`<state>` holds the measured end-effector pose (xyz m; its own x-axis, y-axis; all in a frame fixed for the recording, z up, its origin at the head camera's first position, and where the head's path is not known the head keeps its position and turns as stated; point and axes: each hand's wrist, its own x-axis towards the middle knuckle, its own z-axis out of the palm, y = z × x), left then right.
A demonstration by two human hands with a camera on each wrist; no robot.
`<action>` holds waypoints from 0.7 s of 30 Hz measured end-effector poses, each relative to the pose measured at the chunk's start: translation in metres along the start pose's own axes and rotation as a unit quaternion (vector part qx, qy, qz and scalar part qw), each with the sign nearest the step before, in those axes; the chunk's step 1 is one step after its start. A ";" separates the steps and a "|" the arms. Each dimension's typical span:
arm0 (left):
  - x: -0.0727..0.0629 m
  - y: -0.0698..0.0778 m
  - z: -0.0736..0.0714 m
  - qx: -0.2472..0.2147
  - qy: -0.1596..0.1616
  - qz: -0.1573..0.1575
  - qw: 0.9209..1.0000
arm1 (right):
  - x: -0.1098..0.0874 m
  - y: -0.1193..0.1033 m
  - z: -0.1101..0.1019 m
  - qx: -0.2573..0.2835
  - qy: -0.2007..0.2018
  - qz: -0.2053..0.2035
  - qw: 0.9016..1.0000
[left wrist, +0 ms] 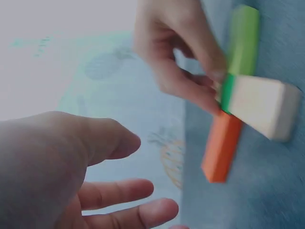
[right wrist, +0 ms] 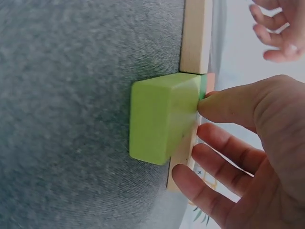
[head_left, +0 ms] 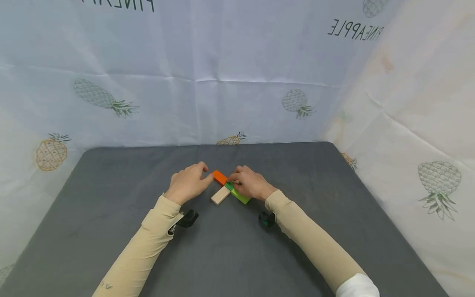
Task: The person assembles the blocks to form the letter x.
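Wooden blocks meet in a cross on the dark table. An orange block (head_left: pixel 219 177) points to the far left, a light green block (head_left: pixel 241 196) to the near right, and a plain wooden block (head_left: pixel 220 195) to the near left. A dark green block (head_left: pixel 229 186) sits at the centre. Another plain wooden block (right wrist: pixel 176 176) extends to the far right, mostly hidden by my right hand (head_left: pixel 250 182), whose curled fingers and thumb pinch it beside the dark green block. My left hand (head_left: pixel 188 182) hovers left of the orange block, fingers spread and holding nothing.
The grey tabletop (head_left: pixel 111 227) surrounds the blocks. White cloth (head_left: pixel 230 53) printed with pineapples hangs behind the far edge, and more cloth (head_left: pixel 419 123) hangs at the right. A dark wrist device (head_left: pixel 188 218) is below the left hand.
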<state>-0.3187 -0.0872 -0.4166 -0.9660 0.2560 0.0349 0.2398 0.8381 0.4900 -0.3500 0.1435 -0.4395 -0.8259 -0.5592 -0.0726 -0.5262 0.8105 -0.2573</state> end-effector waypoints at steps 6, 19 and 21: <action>0.017 -0.016 -0.013 0.009 0.004 -0.005 1.000 | 0.011 0.016 -0.010 0.065 0.008 -0.009 0.998; 0.103 -0.023 -0.084 0.107 0.045 0.050 0.992 | 0.040 0.062 -0.111 0.030 0.133 0.085 0.987; 0.110 -0.022 -0.095 0.145 0.071 0.035 0.986 | 0.045 0.068 -0.116 -0.006 0.156 0.104 0.982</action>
<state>-0.4395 -0.1231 -0.3405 -0.9447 0.2661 0.1915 0.3046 0.9284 0.2129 -0.4470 0.1938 -0.3483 -0.9369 -0.3011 0.1774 -0.3394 0.9050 -0.2564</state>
